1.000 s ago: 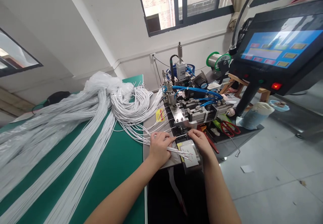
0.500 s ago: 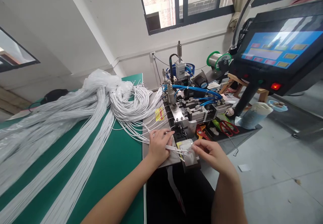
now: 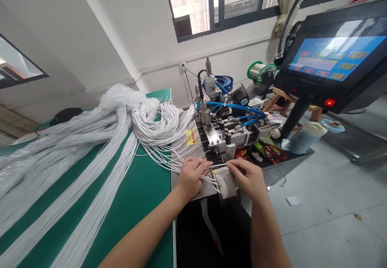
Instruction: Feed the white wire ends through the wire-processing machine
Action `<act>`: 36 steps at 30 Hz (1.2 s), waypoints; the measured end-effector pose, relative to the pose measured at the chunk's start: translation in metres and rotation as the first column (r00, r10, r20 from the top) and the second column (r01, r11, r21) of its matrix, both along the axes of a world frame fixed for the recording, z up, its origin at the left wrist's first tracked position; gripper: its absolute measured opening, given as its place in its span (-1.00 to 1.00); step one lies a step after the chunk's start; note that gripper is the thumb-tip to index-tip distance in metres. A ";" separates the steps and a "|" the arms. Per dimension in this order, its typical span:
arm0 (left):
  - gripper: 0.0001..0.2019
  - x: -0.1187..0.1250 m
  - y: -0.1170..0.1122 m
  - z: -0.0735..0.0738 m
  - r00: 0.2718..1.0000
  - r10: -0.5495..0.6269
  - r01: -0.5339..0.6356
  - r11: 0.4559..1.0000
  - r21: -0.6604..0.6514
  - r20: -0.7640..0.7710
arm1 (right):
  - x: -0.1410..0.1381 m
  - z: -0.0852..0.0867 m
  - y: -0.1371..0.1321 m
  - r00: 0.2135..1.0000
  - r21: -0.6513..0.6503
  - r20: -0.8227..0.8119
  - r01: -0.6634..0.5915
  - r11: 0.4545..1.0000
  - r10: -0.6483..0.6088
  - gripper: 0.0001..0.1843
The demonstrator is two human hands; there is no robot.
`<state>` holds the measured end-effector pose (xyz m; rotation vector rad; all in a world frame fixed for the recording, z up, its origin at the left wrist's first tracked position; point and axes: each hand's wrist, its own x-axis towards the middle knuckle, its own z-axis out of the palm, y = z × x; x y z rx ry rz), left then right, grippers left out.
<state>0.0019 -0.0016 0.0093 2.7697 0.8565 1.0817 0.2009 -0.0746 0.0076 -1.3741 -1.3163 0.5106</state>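
Observation:
Several white cables (image 3: 160, 161) run from the left to the front of a bench machine (image 3: 223, 127). My left hand (image 3: 192, 177) is closed on them, with some cable ends poking out past its fingers. One white cable (image 3: 218, 165) stretches between both hands, and my right hand (image 3: 246, 175) pinches its end between thumb and fingertips. Below that cable, other ends lie over a small pad with a whitish cover (image 3: 227, 185) at the machine's near corner. The exact tip in my right fingers is hidden.
Bundles of white cable in clear plastic (image 3: 75, 133) cover much of the green table (image 3: 139, 215). A control screen (image 3: 335, 58) overhangs the right. Red-handled scissors (image 3: 274, 153), a jug (image 3: 306, 137) and a wire spool (image 3: 260, 71) stand around the machine.
My right hand has moved left and up, closer to my left hand, and now holds one cable taut above the other ends. A part at the machine's back has shifted left and down.

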 end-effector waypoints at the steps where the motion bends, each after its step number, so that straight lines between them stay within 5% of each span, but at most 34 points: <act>1: -0.82 0.000 0.000 0.000 1.000 0.007 -0.007 1.000 -0.007 0.013 | -0.001 -0.002 0.002 0.999 0.021 -0.018 0.033 0.999 -0.032 -0.82; 8: -0.83 0.000 0.001 -0.001 0.997 -0.070 0.069 0.997 -0.034 -0.041 | -0.006 -0.001 0.012 0.998 0.166 -0.026 0.054 0.985 -0.051 -0.85; 13: -0.79 0.000 0.002 -0.002 0.990 -0.099 0.095 0.995 -0.038 -0.104 | -0.006 -0.006 0.020 0.996 0.111 -0.093 -0.006 0.994 0.017 -0.79; 22: -0.68 0.000 -0.001 -0.001 1.000 -0.004 0.004 1.000 -0.013 0.011 | -0.001 -0.012 0.026 0.992 0.018 -0.101 0.076 0.997 -0.074 -0.75; 28: -0.67 -0.002 0.002 -0.002 0.996 -0.087 0.084 0.989 -0.122 -0.019 | 0.002 -0.007 0.027 0.998 0.045 -0.061 0.009 0.999 -0.007 -0.73; 32: -0.64 -0.002 0.002 -0.001 0.997 -0.056 0.046 0.987 -0.151 -0.060 | 0.009 -0.009 0.031 0.989 -0.006 -0.093 -0.113 0.994 0.112 -0.69; 36: -0.60 0.000 0.000 0.001 0.990 -0.006 -0.010 0.994 -0.113 -0.140 | 0.014 -0.013 0.037 0.994 -0.059 0.020 -0.105 0.993 0.106 -0.72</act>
